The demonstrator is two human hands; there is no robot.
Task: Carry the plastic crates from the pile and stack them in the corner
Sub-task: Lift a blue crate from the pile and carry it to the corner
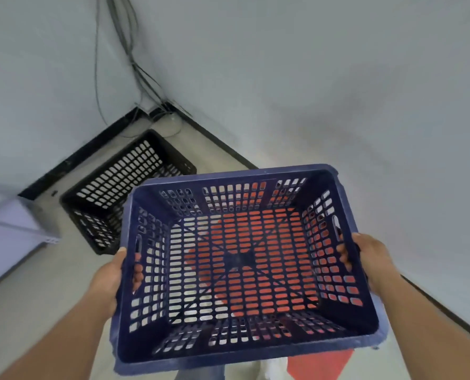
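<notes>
Both your left hand (110,278) and right hand (365,259) grip the blue crate (245,259) by its side handles, with one black crate (124,185) already near the corner.

Three crates: one blue crate (245,259), one black crate (124,185), one red crate (318,364) glimpsed beneath the blue. Two hands: left hand (109,278), right hand (365,259). Several cables (129,50).

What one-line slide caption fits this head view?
Both hands, left hand and right hand, carry an empty blue crate toward a black crate on the floor near the corner.
</notes>
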